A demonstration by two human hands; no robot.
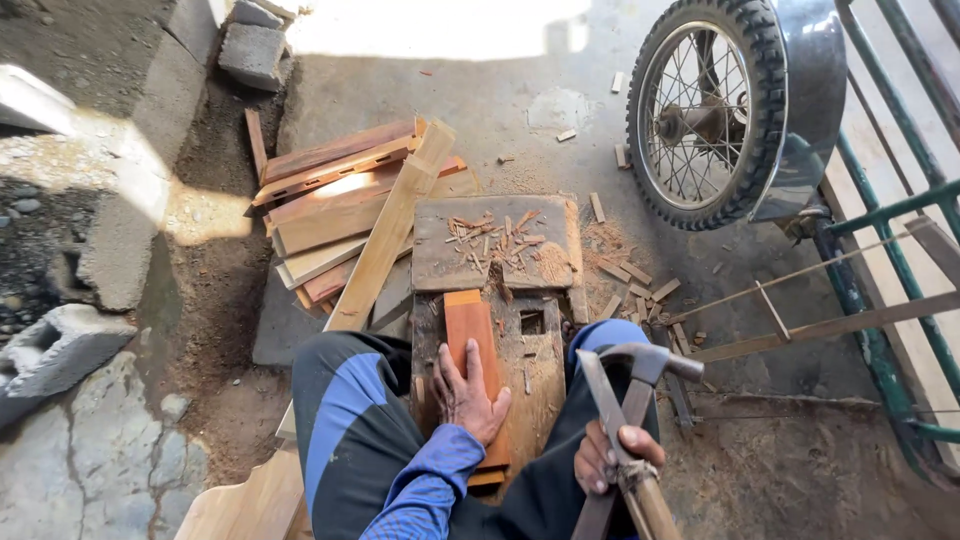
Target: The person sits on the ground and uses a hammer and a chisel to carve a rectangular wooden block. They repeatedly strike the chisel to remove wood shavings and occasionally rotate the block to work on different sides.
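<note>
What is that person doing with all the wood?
A person sits at a low wooden work block covered in wood chips. Their left hand presses a reddish wooden plank flat on it. Their right hand grips a claw hammer together with a flat metal blade. Planks lie stacked alongside, with a motorcycle wheel nearby.

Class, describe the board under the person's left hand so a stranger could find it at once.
Start at the motorcycle wheel top right, then drop to the worn wooden work block between the person's knees. The short, smooth orange-red wooden board lies there lengthwise under the left hand, unlike the longer planks stacked left.
</note>
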